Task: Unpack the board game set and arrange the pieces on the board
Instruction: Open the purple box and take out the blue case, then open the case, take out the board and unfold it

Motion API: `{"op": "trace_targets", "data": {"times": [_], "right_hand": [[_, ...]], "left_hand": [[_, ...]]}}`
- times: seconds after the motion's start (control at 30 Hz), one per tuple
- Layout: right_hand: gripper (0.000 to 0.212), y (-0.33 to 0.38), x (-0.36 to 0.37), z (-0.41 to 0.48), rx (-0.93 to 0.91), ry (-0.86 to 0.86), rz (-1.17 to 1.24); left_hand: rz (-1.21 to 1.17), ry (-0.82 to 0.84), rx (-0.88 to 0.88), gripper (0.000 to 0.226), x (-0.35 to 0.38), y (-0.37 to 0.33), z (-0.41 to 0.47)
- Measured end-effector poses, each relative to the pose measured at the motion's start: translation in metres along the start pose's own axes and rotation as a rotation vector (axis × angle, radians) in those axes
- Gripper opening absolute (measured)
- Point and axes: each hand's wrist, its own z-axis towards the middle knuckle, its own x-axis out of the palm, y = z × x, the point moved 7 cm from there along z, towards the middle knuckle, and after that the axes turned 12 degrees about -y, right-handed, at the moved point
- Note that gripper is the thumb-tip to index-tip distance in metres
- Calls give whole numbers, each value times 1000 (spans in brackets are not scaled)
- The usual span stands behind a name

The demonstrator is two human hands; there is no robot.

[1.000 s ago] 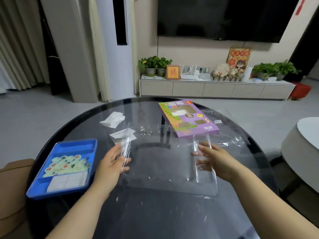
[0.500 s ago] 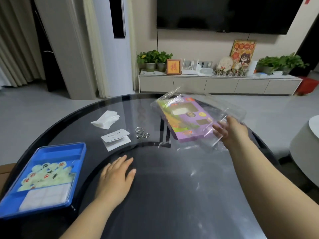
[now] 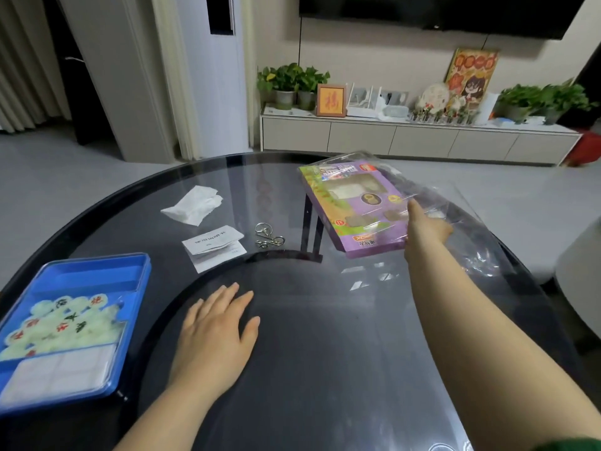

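A blue tray [image 3: 97, 270] sits at the table's near left. It holds several pale green round game pieces [image 3: 68, 323] marked in red and black, and a folded white sheet [image 3: 61, 369]. My left hand [image 3: 214, 333] rests flat on the dark glass table [image 3: 325, 353], just right of the tray and holding nothing. My right hand [image 3: 427, 224] reaches to the far right and pinches the edge of a clear plastic cover [image 3: 426, 187]. The cover lies over the purple game box [image 3: 354, 203].
A crumpled white tissue [image 3: 195, 206], two paper slips [image 3: 214, 245] and a metal wire puzzle [image 3: 268, 237] lie across the middle of the table's far half. Loose clear wrap [image 3: 481, 255] lies at the right edge. A white round table [image 3: 582, 262] stands beyond it.
My right hand carried the clear cover from the table's middle away to the far right and lowered it over the purple box. My left hand let go of it and settled flat on the table.
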Motion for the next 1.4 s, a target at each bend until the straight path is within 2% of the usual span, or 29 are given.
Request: {"op": "trace_targets", "data": {"times": [0.07,0.17,0.2,0.3,0.33,0.4,0.5,0.63,0.7,0.77,0.83,0.9,0.97,1.0,1.1,1.23,1.33,1.4], "right_hand": [[78,3,-14,-3,-98,-76,-119],[80,20,-22,-26,-452,-136,-412],[78,24,-16,-37,-630,-84,-534],[71,6,19,-75,-1114,275,-959],[69,-4,27,-83,-1191,361,-1078],[61,-11,36,-90,-1259,402,-1178],[50,-4,45,-92,-1236,383,-1204],[52,0,48,-105,-1257,390,-1233],[50,2,44,-124,-1317,390,-1146],[50,1,39,-149,-1360,420,-1062],[50,-2,36,-180,-1409,490,-1011],[48,-9,37,-215,-1475,581,-976],[45,-18,41,-251,-1476,706,-925],[42,-26,44,-269,-1440,779,-894],[32,-56,56,-316,-1202,991,-811],[32,-97,84,-344,-981,1071,-825],[37,-113,100,-341,-854,1020,-813],[39,-119,106,-334,-739,957,-787]], "left_hand": [[1,1,10,50,0,0,0],[-15,-4,15,46,-1,-1,-1],[-15,-3,15,46,-1,-1,-2],[-28,-15,7,46,-2,-1,-2],[-33,-22,8,46,-4,-1,-2],[-50,-27,8,46,-4,-1,-1],[-130,-4,-2,42,-5,-1,-3],[-360,-55,-42,35,-29,6,-12],[-420,-150,-19,34,-50,13,-26],[-484,-302,18,45,-78,25,-44],[-469,-476,15,47,-102,54,-63],[-398,-597,-54,43,-121,87,-78],[-343,-649,-229,31,-130,124,-88],[-333,-638,-355,25,-129,140,-92],[-361,-515,-639,46,-115,173,-96],[-379,-375,-630,66,-100,180,-85],[-263,-292,-595,80,-90,177,-82],[-227,-315,-555,83,-88,176,-81]]}}
